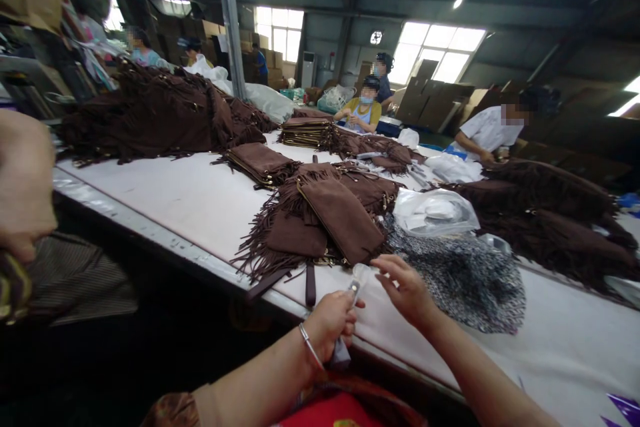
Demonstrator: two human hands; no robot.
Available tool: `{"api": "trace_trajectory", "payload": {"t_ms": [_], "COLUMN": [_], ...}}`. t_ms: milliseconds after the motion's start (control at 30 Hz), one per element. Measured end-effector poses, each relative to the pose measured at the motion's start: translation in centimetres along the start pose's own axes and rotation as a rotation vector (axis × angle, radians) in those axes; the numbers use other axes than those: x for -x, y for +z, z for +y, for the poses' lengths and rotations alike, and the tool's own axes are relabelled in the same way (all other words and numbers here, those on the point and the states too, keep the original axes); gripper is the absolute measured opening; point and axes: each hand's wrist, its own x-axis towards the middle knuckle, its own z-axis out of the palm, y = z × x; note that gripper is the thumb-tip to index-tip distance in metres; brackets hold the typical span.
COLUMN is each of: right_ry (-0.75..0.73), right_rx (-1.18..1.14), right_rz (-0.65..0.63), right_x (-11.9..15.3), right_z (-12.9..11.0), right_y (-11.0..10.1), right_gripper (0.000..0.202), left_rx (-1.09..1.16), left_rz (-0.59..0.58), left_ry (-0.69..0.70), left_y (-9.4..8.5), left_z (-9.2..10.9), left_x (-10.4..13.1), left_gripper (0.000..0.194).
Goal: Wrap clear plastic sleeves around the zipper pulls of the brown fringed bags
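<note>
My left hand [333, 321] is closed around a narrow grey tool-like piece [341, 353] with a round metal stud near its top. A bit of clear plastic [361, 272] shows at its upper end; I cannot tell if the two are joined. Beside that plastic, my right hand [410, 292] has its fingers apart and appears to hold nothing. Just beyond both hands lie brown fringed pouches [343, 213], piled on one another with gold zippers and dark wrist straps. A black-and-white speckled cloth [460, 280] lies to the right of my right hand.
The white-covered table [165, 193] runs across the view. Large brown fringed heaps [150, 113] lie at left and at right. A clear plastic bag [435, 210] rests on the speckled cloth. Another person's hand [23, 180] is close at left; several people work beyond.
</note>
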Motion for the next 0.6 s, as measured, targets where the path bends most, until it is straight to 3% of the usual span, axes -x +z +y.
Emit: {"api": "trace_trajectory", "payload": {"t_ms": [67,133,267,400,600], "right_ry": [-0.362,-0.496,-0.517,-0.479,-0.541], "right_rx": [0.247,0.385,0.499,0.416,0.416], "right_rz": [-0.186,-0.259,-0.353,-0.363,-0.481], "right_x": [1.0,1.3,0.2,-0.9,-0.3], "right_z": [-0.8,-1.5,-2.3,-3.1,-3.2], "right_y": [0.0,0.4,1.3,1.0,0.4], "right_gripper": [0.026,0.023,0.021,0.018,0.022], "left_rx": [0.031,0.047,0.000,-0.042,0.119], "left_rz": [-0.037,-0.034,0.004,0.004,-0.067], "left_ry": [-0.035,-0.060,-0.037,0.017,-0.074], "left_y": [-0.2,-0.1,0.3,0.2,-0.5], "left_z": [0.2,0.1,-0.6,-0.8,0.2], "left_x": [0.0,0.0,0.1,0.6,0.8], "left_gripper": [0.027,0.026,0.026,0.029,0.016]}}
